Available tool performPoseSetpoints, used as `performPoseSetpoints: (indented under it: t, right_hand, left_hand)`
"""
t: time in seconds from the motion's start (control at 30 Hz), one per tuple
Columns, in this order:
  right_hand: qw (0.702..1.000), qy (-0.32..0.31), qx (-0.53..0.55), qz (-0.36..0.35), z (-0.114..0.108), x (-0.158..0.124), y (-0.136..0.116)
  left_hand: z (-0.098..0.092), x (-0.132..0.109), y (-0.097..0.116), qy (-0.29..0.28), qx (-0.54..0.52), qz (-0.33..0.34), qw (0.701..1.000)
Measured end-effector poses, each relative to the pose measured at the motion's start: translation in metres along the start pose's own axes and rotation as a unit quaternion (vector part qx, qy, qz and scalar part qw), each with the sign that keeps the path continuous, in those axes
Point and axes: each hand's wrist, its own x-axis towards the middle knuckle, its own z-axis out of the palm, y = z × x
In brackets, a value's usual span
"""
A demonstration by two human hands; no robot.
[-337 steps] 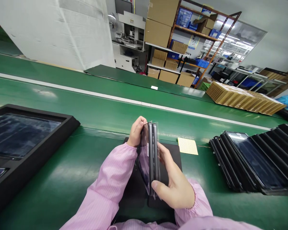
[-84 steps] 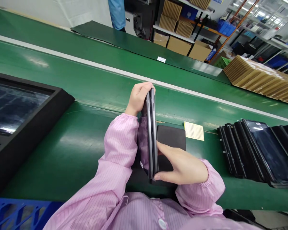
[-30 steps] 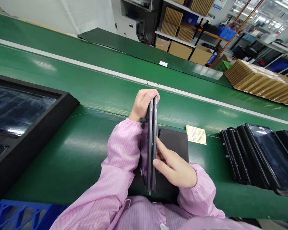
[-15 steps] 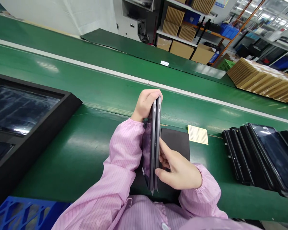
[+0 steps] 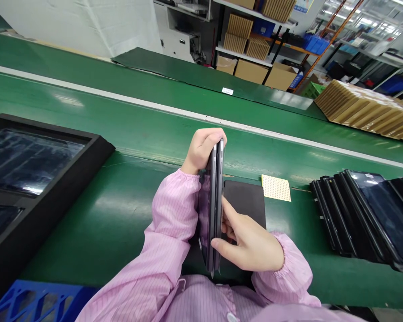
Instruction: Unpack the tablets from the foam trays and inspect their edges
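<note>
Two thin black tablets (image 5: 213,210) stand on edge, pressed face to back, in front of my body. My left hand (image 5: 204,146) wraps over their far end, with its fingers closed round the top corner. Lower down on the right side, my right hand (image 5: 250,239) grips the pair, its thumb on the near edge and its other fingers partly hidden behind. Beneath and to the right lies a flat dark pad (image 5: 246,197). Just past the pad sits a pale yellow sheet (image 5: 276,188) covered in small dots.
On the right, several tablets (image 5: 359,219) lean in an overlapping row. A black foam tray (image 5: 96,152) holding screens lies at left, above a blue crate (image 5: 50,295). Beyond the green bench (image 5: 121,201), stacked cardboard dividers (image 5: 366,107) stand at the far right.
My hands and the two tablets stay in nearly the same pose. The right thumb has shifted slightly left over the tablets' edge, and the camera view has tipped a little.
</note>
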Motion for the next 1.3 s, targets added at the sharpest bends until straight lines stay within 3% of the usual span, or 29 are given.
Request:
performPoseSetpoints:
  t: [0.4,0.67,0.97,1.2,1.3]
  right_hand:
    - [0.999,0.014,-0.028,0.010,-0.006,-0.002,0.001]
    - [0.995,0.052,-0.081,0.033,-0.021,-0.001,0.014]
    - [0.997,0.034,-0.074,0.018,-0.021,-0.002,0.013]
    - [0.996,-0.054,0.049,-0.057,-0.041,0.000,0.032]
    - [0.991,-0.055,0.118,-0.041,-0.045,0.003,0.046]
  left_hand:
    - [0.001,0.001,0.000,0.004,0.044,-0.005,0.999]
    - [0.001,0.002,-0.005,0.043,0.192,-0.021,0.980]
    - [0.000,0.002,-0.003,0.030,0.176,-0.006,0.984]
    - [0.001,0.002,-0.001,0.030,0.183,-0.014,0.982]
    - [-0.003,0.003,-0.005,0.056,0.222,-0.030,0.973]
